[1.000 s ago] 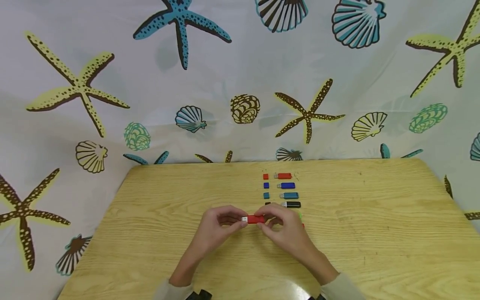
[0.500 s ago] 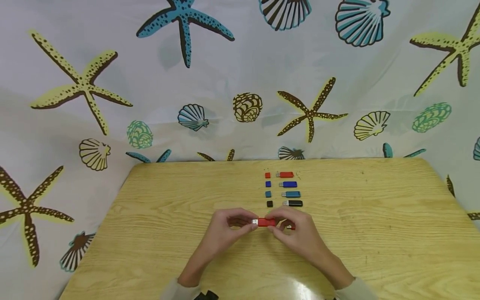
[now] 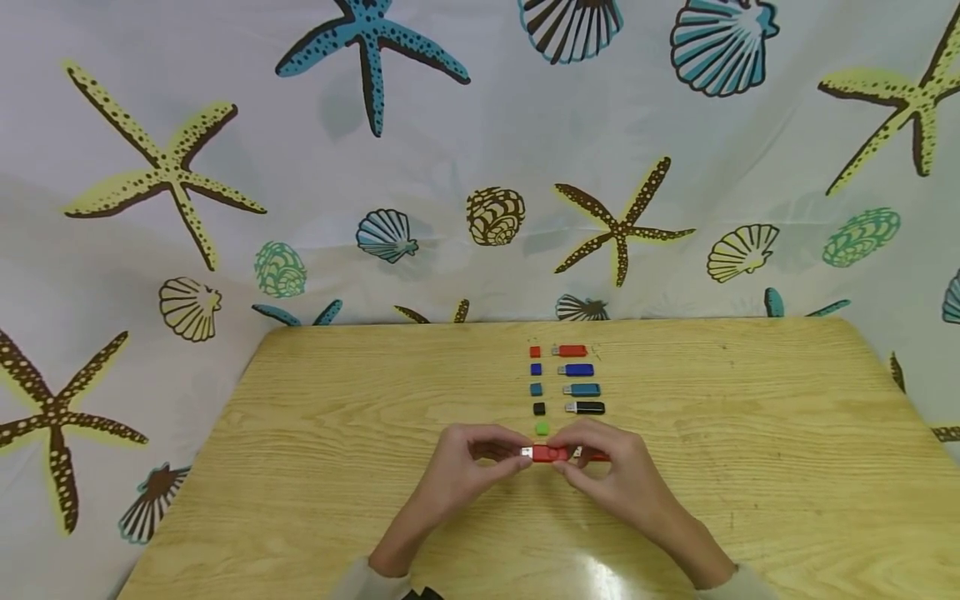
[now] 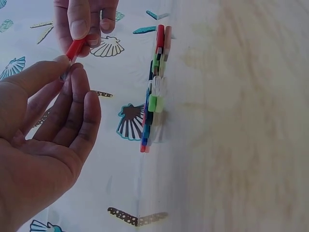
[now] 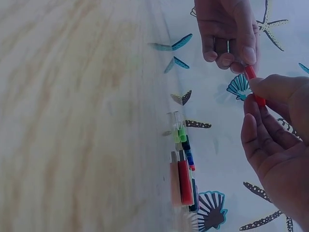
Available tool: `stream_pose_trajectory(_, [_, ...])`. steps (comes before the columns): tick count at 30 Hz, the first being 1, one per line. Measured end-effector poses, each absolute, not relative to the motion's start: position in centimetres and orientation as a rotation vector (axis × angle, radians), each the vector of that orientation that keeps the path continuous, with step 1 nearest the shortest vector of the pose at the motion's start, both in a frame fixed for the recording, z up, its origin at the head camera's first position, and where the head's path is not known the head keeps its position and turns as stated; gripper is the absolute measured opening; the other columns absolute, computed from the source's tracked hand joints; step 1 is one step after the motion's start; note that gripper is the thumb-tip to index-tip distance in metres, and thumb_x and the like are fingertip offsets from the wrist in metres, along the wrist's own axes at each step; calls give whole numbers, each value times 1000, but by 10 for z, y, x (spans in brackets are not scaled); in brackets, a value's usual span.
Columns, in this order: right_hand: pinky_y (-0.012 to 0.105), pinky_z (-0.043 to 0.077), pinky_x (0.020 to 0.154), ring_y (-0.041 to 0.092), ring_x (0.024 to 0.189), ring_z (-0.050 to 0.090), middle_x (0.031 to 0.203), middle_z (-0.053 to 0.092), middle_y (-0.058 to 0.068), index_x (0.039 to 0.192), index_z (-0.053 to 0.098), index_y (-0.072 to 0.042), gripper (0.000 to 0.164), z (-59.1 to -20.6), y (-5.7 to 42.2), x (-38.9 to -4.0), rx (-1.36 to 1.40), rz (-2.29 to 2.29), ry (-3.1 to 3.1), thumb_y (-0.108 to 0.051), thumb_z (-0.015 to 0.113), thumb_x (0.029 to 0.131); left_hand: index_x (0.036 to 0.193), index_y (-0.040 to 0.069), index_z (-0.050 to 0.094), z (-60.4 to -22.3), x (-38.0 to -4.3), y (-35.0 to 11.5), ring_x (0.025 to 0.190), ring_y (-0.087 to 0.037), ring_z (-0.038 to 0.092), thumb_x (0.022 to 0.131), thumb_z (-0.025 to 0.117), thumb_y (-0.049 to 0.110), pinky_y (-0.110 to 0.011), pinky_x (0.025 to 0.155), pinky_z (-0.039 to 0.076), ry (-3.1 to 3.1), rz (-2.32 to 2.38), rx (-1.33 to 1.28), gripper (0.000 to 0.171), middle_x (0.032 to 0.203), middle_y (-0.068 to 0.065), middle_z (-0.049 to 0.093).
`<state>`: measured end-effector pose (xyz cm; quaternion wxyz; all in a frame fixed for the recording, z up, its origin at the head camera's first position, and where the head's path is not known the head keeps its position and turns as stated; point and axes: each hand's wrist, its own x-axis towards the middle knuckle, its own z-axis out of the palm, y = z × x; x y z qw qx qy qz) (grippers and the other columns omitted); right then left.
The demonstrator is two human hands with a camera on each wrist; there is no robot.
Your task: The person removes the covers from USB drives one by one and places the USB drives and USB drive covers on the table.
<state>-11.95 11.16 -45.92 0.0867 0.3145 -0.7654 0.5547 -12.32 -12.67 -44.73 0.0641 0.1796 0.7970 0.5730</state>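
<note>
A red USB stick (image 3: 550, 453) with a metal plug is held level above the table between both hands. My left hand (image 3: 480, 462) pinches it at the plug end with thumb and fingertips. The red body is pinched by my right hand (image 3: 618, 462), thumb below and fingers above. In the left wrist view, fingertips cover most of the plug of the USB stick (image 4: 76, 49). Partly hidden behind my right hand, another red USB stick (image 5: 185, 182) lies on the table. A green cap (image 3: 542, 428) is just beyond the held stick.
Beyond the hands, caps line up left of USB sticks: red (image 3: 569, 351), dark blue (image 3: 576, 370), teal (image 3: 582, 390) and black (image 3: 586, 408). A clear cap (image 4: 157, 86) stands near the green one. A patterned cloth (image 3: 450, 150) hangs behind the wooden table (image 3: 360, 392).
Both hands have moved right and slightly toward the person with the red USB stick between them. The black and green caps have come into sight. The head view has shifted slightly.
</note>
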Motion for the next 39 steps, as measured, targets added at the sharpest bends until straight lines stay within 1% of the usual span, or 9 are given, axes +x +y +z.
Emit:
stream_pose_trajectory(6, [30, 60, 67, 16, 87, 70, 105, 73, -2, 107, 77, -15, 28, -458, 115, -117, 952, 1632, -2270, 5, 78, 87, 104, 12, 81, -446, -123, -124, 86, -15, 73, 91, 80, 13, -36, 81, 60, 2398, 1733, 542, 13, 97, 1, 77])
stream_pose_trajectory(10, [29, 60, 68, 15, 86, 69, 105, 73, -3, 107, 77, -15, 28, -459, 118, -116, 953, 1619, -2270, 5, 78, 87, 103, 10, 81, -446, -123, -123, 84, -15, 73, 90, 81, 13, -37, 80, 61, 2399, 1719, 555, 13, 96, 0, 77])
stream_pose_trajectory(15, [28, 60, 68, 16, 87, 69, 103, 74, -1, 108, 77, -12, 29, -460, 119, -115, 976, 1591, -2237, 6, 79, 85, 102, 10, 81, -445, -124, -122, 83, -14, 73, 90, 82, 13, -39, 78, 61, 2377, 1715, 559, 13, 94, 1, 78])
stream_pose_trajectory(18, [28, 60, 68, 17, 88, 70, 104, 74, 0, 108, 77, -11, 28, -461, 120, -114, 974, 1582, -2232, 6, 80, 85, 102, 10, 82, -444, -124, -122, 83, -15, 73, 89, 82, 13, -37, 78, 61, 2368, 1722, 569, 13, 94, 1, 78])
stream_pose_trajectory(23, [29, 60, 68, 16, 85, 70, 105, 74, 1, 108, 77, -10, 28, -462, 123, -115, 962, 1583, -2242, 5, 80, 85, 102, 9, 82, -443, -124, -120, 82, -15, 73, 89, 82, 13, -33, 76, 61, 2367, 1734, 590, 13, 93, 0, 78])
stream_pose_trajectory(26, [30, 60, 68, 16, 84, 70, 104, 75, 3, 108, 77, -10, 28, -462, 124, -115, 967, 1579, -2239, 5, 81, 85, 102, 9, 82, -444, -124, -119, 82, -15, 73, 89, 82, 13, -33, 76, 61, 2357, 1748, 598, 13, 93, -1, 78])
stream_pose_trajectory(32, [29, 60, 69, 15, 85, 70, 106, 75, 1, 109, 77, -12, 27, -458, 127, -114, 983, 1583, -2245, 3, 80, 86, 101, 8, 82, -443, -124, -118, 81, -16, 73, 89, 82, 12, -35, 76, 61, 2353, 1759, 612, 13, 93, -2, 78])
stream_pose_trajectory(39, [29, 60, 68, 18, 90, 71, 107, 75, 0, 107, 78, -13, 25, -455, 127, -111, 991, 1619, -2239, 3, 79, 88, 100, 6, 82, -446, -123, -118, 79, -16, 72, 89, 82, 12, -39, 75, 61, 2345, 1749, 614, 13, 91, -4, 78])
